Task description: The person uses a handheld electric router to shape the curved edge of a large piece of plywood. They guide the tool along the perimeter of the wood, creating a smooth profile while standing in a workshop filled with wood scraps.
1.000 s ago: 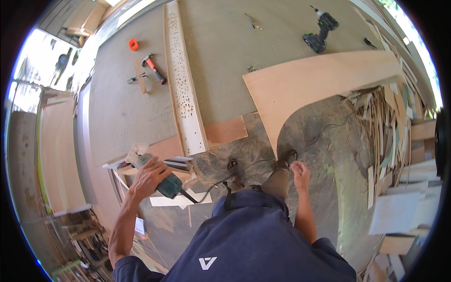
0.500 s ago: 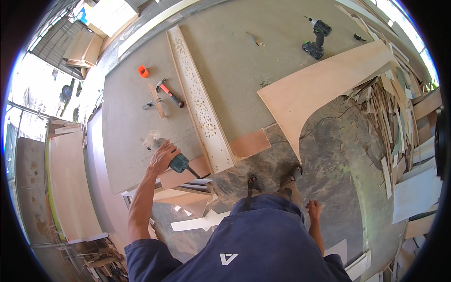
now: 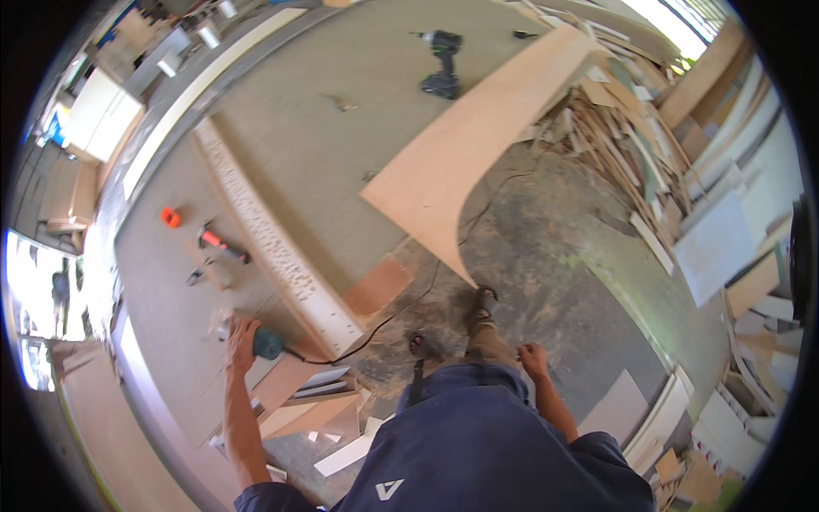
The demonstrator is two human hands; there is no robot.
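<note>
My left hand [image 3: 242, 343] is wrapped around the body of a corded trim router [image 3: 268, 344] at the near left of the grey worktable [image 3: 299, 98]. The router lies on its side, its black cord trailing right across the end of a long board with many small holes [image 3: 273, 252]; its clear base is partly hidden by my fingers. Down by my right side, away from the table, my right hand [image 3: 533, 358] has its fingers curled, with nothing visible in them. Beyond the left hand lie a red-handled hammer [image 3: 223, 242] and an orange block-like piece [image 3: 171, 217].
A curved plywood panel [image 3: 478, 141] reaches over the table's right edge. Behind it stands a cordless drill [image 3: 441, 64]. Thin wood offcuts [image 3: 597, 128] are heaped at the right. Scrap boards [image 3: 316, 410] lie below the table's near edge, close to my feet.
The whole view has turned and shifted, so the table things sit further left. My left hand keeps its hold on the router; my right hand still hangs at my side.
</note>
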